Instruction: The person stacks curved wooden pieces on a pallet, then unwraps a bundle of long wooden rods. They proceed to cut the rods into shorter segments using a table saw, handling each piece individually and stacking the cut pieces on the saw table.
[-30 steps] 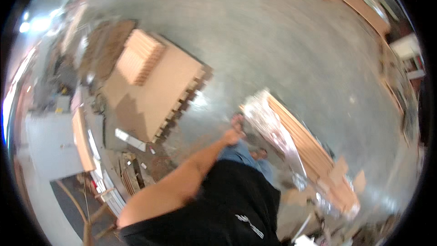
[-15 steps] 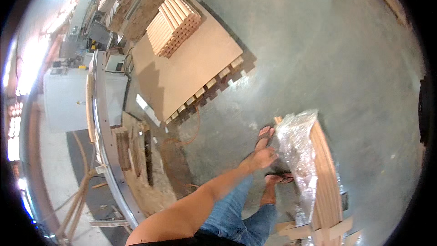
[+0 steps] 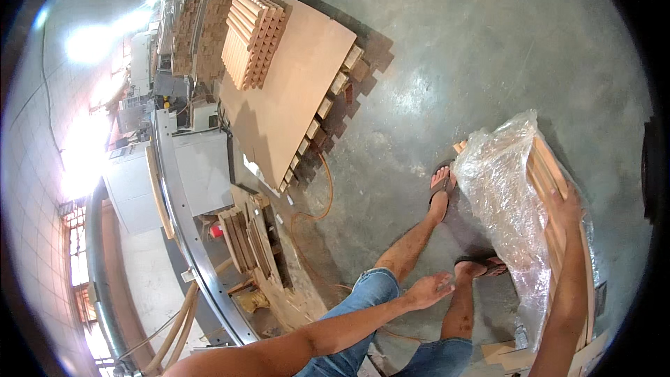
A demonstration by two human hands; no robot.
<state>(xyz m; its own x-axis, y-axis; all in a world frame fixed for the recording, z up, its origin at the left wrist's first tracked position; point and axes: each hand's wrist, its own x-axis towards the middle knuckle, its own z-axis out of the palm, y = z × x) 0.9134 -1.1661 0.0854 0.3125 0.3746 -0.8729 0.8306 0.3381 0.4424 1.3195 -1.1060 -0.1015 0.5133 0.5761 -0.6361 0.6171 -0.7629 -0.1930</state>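
A bundle of long wooden strips (image 3: 542, 171) lies at my right, partly covered by crumpled clear plastic wrap (image 3: 495, 167). My right hand (image 3: 564, 208) is at the far part of the bundle, its fingers closed over the strips where they show past the wrap. Between my legs, left of the bundle, my left hand (image 3: 429, 291) hangs in the air with its fingers loosely extended and nothing in it. The ends of thinner wooden rods (image 3: 459, 146) poke out at the wrap's far left corner.
A board-topped pallet (image 3: 296, 77) at the far left bears a stack of round wooden rods (image 3: 252, 35). A long metal-edged machine (image 3: 202, 265) runs along my left. An orange hose (image 3: 328, 195) crosses the floor. Cardboard pieces (image 3: 506, 356) lie by the bundle's near end.
My right hand has come into view and taken hold of the wooden strips. My left hand has drawn nearer to me. The view has shifted, with the bundle now farther right.
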